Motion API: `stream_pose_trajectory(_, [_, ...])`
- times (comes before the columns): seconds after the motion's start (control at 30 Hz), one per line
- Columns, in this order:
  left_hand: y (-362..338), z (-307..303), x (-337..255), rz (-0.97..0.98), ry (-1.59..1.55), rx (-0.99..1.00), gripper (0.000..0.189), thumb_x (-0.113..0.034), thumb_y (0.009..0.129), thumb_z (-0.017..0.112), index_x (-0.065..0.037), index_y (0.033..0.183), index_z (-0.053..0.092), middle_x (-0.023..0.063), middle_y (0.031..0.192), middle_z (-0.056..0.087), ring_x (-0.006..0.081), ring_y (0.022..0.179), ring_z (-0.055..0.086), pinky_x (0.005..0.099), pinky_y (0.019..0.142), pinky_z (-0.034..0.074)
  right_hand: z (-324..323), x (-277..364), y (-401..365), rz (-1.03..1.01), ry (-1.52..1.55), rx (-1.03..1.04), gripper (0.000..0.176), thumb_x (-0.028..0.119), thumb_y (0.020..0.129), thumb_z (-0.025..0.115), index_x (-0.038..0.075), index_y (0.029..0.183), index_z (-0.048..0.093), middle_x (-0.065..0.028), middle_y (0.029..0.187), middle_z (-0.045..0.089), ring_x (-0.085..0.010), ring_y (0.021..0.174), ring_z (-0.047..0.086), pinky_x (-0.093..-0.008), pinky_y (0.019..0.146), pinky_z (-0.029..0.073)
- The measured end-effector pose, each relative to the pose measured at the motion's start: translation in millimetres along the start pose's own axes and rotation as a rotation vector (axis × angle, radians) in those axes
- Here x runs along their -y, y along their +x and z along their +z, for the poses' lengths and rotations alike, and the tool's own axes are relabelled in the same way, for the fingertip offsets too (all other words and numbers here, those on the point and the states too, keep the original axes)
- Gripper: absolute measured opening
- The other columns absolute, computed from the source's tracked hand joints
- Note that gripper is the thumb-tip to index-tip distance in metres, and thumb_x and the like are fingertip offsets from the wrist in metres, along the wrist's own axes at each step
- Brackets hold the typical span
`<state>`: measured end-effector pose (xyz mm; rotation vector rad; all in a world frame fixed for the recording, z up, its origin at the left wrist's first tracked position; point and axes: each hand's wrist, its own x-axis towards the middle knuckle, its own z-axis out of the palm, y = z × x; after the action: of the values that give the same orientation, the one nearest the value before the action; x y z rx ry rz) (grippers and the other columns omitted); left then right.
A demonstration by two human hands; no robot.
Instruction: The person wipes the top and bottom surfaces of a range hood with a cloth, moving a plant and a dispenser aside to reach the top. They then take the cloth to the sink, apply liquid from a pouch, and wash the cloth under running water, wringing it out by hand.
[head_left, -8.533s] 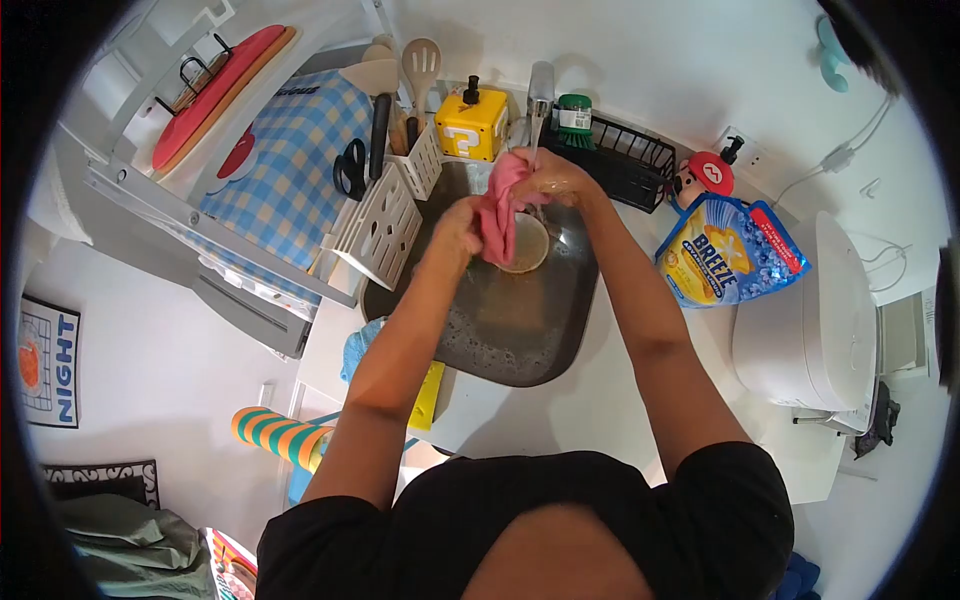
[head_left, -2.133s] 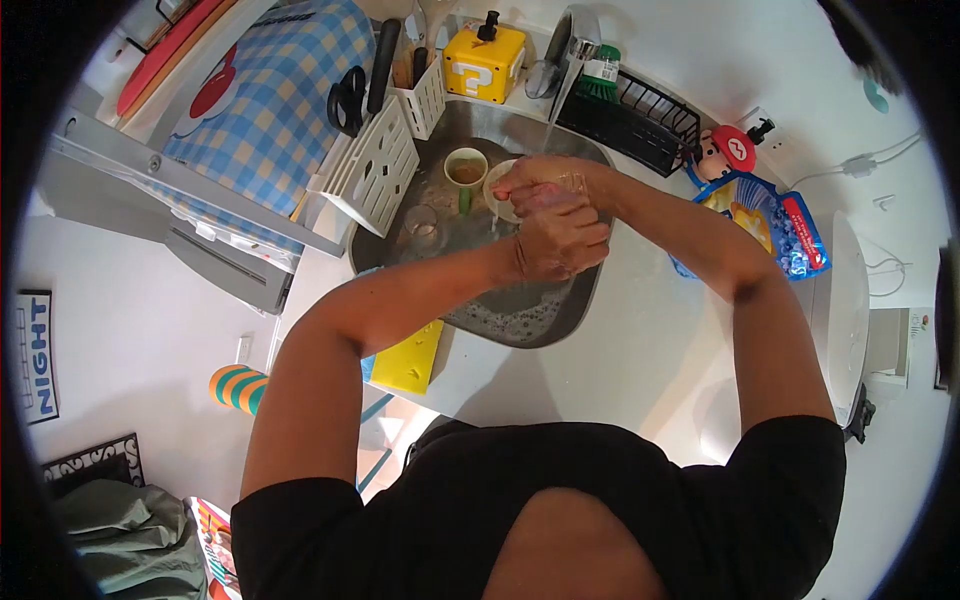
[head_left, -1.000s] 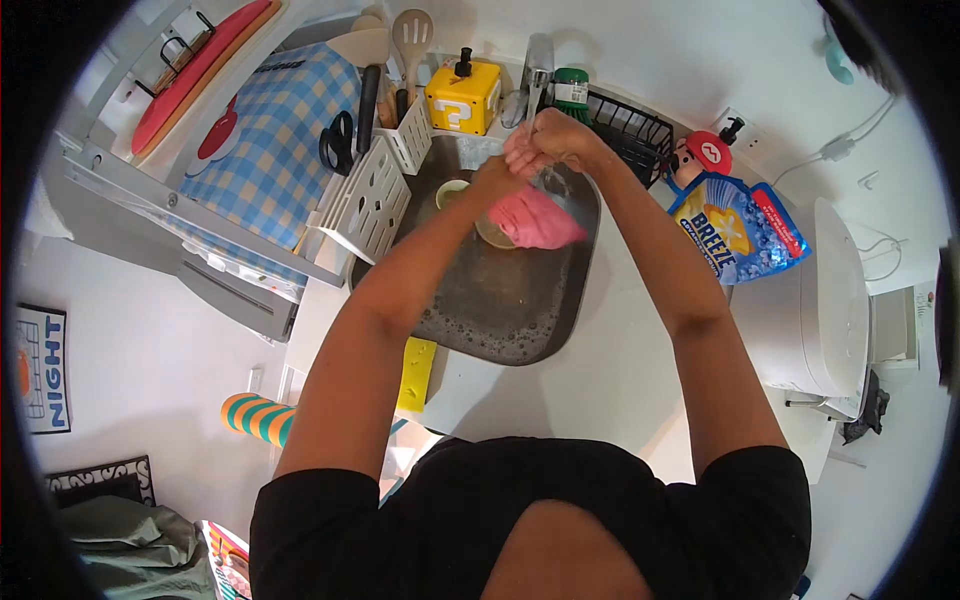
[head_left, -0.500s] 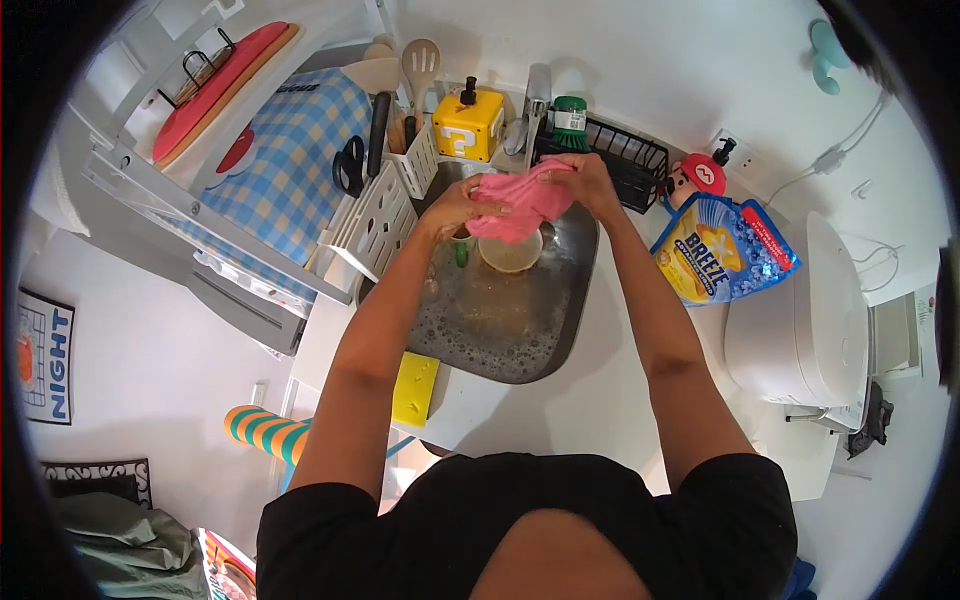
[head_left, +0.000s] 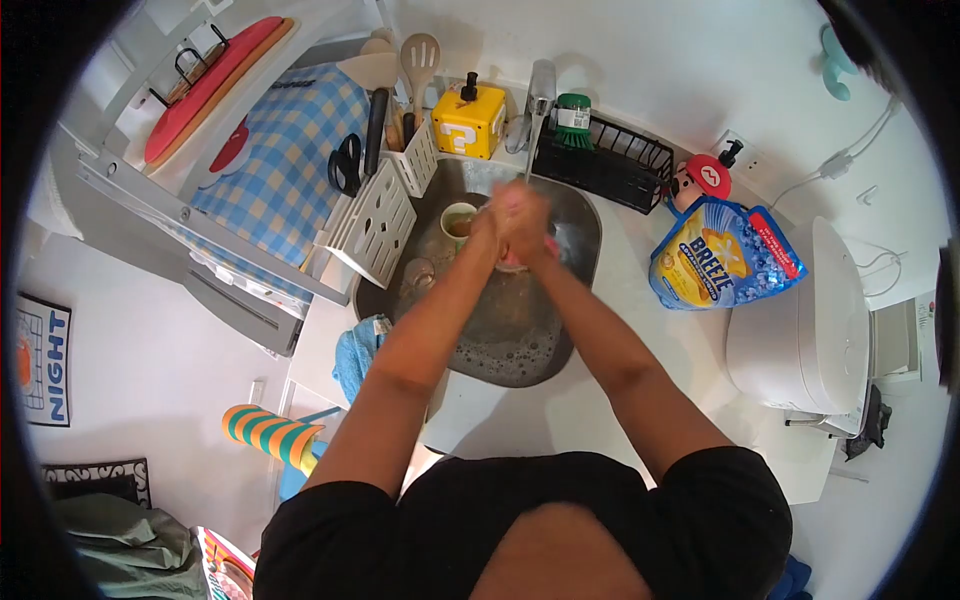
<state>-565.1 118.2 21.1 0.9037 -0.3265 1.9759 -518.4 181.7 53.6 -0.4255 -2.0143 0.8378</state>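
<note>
1. the left hand (head_left: 492,226) and right hand (head_left: 530,220) are pressed together, both closed tight, over the far end of the sink (head_left: 500,335). they are motion-blurred, so single fingers cannot be made out.
2. a pink cloth (head_left: 512,263) is bunched between the palms. only a small fold shows, poking out at 6 o'clock from the hands.
3. key relation: the cloth sits inside both grips at once, so neither hand is nearer. wadded like this it shows no clear long axis. the tap (head_left: 540,85) stands at 12 o'clock from the hands, its spout aimed down at them.
4. a green cup (head_left: 457,218) stands in the sink just beside the left hand, at 9 o'clock. a glass (head_left: 419,272) is near, at 8 o'clock.
5. a black rack (head_left: 605,165) lies at 2 o'clock and a breeze bag (head_left: 722,258) at 3 o'clock, well apart from the hands.
6. a yellow dispenser (head_left: 470,118) is at 11 o'clock beside the tap. a white caddy (head_left: 378,222) hangs on the sink's left rim.
</note>
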Motion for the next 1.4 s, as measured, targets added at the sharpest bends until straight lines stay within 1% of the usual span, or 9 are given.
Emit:
stream_pose_trajectory(0.07, [20, 46, 11, -0.323, 0.679, -1.441, 0.018, -0.020, 0.080, 0.054, -0.004, 0.089, 0.056, 0.0082, 0.083, 0.059, 0.0184, 0.070, 0.057, 0.0325, 0.064, 0.049, -3, -2, -8, -0.165, -0.249, 0.013, 0.027, 0.018, 0.078, 0.057, 0.002, 0.057, 0.051, -0.0145, 0.056, 0.051, -0.0256, 0.049, 0.051, -0.0341, 0.050, 0.041])
stream_pose_trajectory(0.3, [7, 38, -9, -0.138, 0.508, -1.163, 0.017, -0.017, 0.078, 0.055, -0.001, 0.082, 0.057, 0.0074, 0.076, 0.058, 0.0167, 0.062, 0.056, 0.0308, 0.056, 0.047, -24, 31, 2, 0.039, 0.039, 0.043, 0.029, 0.024, 0.081, 0.047, 0.004, 0.061, 0.054, -0.0155, 0.057, 0.053, -0.0307, 0.058, 0.053, -0.0396, 0.055, 0.039])
stream_pose_trajectory(0.43, [39, 88, -39, -1.190, 1.293, -0.816, 0.032, -0.019, 0.079, 0.056, 0.002, 0.103, 0.053, 0.0092, 0.102, 0.057, 0.0156, 0.091, 0.055, 0.0264, 0.081, 0.044, -27, -12, 42, 0.008, 0.173, 0.171, 0.035, 0.032, 0.078, 0.058, 0.001, 0.062, 0.052, -0.0157, 0.057, 0.050, -0.0279, 0.054, 0.049, -0.0361, 0.052, 0.038])
stream_pose_trajectory(0.53, [31, 67, -61, -1.075, 1.010, -0.276, 0.049, -0.020, 0.076, 0.063, 0.000, 0.117, 0.046, 0.0069, 0.112, 0.052, 0.0139, 0.103, 0.048, 0.0253, 0.090, 0.036, -43, 10, 57, 0.337, 0.338, 0.559, 0.040, 0.038, 0.077, 0.062, 0.003, 0.060, 0.054, -0.0053, 0.066, 0.051, -0.0135, 0.055, 0.043, -0.0299, 0.051, 0.037])
stream_pose_trajectory(0.67, [28, 75, -73, -0.853, 0.691, -0.465, 0.056, -0.026, 0.075, 0.066, -0.003, 0.120, 0.042, 0.0079, 0.118, 0.048, 0.0154, 0.108, 0.046, 0.0279, 0.092, 0.036, -53, 5, 45, 0.673, 1.114, 0.624, 0.028, 0.032, 0.076, 0.065, 0.004, 0.075, 0.060, 0.0031, 0.074, 0.054, -0.0059, 0.066, 0.047, -0.0217, 0.060, 0.042])
stream_pose_trajectory(0.9, [12, 101, -84, -0.387, 0.528, -0.476, 0.063, -0.037, 0.074, 0.063, -0.004, 0.123, 0.039, 0.0071, 0.124, 0.045, 0.0200, 0.114, 0.043, 0.0359, 0.096, 0.036, -79, -38, 16, 0.382, 0.398, 1.275, 0.048, 0.024, 0.078, 0.062, 0.005, 0.119, 0.047, -0.0061, 0.109, 0.055, -0.0134, 0.094, 0.054, -0.0282, 0.078, 0.045])
stream_pose_trajectory(1.1, [-2, 57, -54, -0.528, 0.568, -0.952, 0.040, -0.034, 0.083, 0.054, -0.005, 0.109, 0.049, 0.0089, 0.113, 0.051, 0.0209, 0.105, 0.049, 0.0387, 0.089, 0.042, -51, 10, -2, 0.913, 1.462, 0.259, 0.024, 0.020, 0.076, 0.063, 0.004, 0.094, 0.063, -0.0034, 0.088, 0.064, -0.0148, 0.084, 0.059, -0.0303, 0.076, 0.045])
stream_pose_trajectory(1.27, [-12, 22, -6, -0.418, 0.401, -1.258, 0.026, -0.026, 0.087, 0.046, -0.004, 0.099, 0.053, 0.0106, 0.101, 0.057, 0.0213, 0.090, 0.056, 0.0383, 0.081, 0.047, -10, 62, -25, 0.072, 0.043, 0.112, 0.025, 0.027, 0.072, 0.061, 0.003, 0.067, 0.058, -0.0199, 0.070, 0.060, -0.0338, 0.066, 0.059, -0.0402, 0.061, 0.045])
stream_pose_trajectory(1.4, [9, 45, 6, -0.306, 0.414, -1.352, 0.023, -0.022, 0.089, 0.041, -0.004, 0.095, 0.054, 0.0114, 0.097, 0.058, 0.0216, 0.084, 0.058, 0.0382, 0.077, 0.049, -15, 14, 4, 0.104, -0.055, 0.009, 0.026, 0.026, 0.072, 0.059, 0.002, 0.062, 0.055, -0.0237, 0.065, 0.054, -0.0388, 0.065, 0.055, -0.0411, 0.059, 0.045])
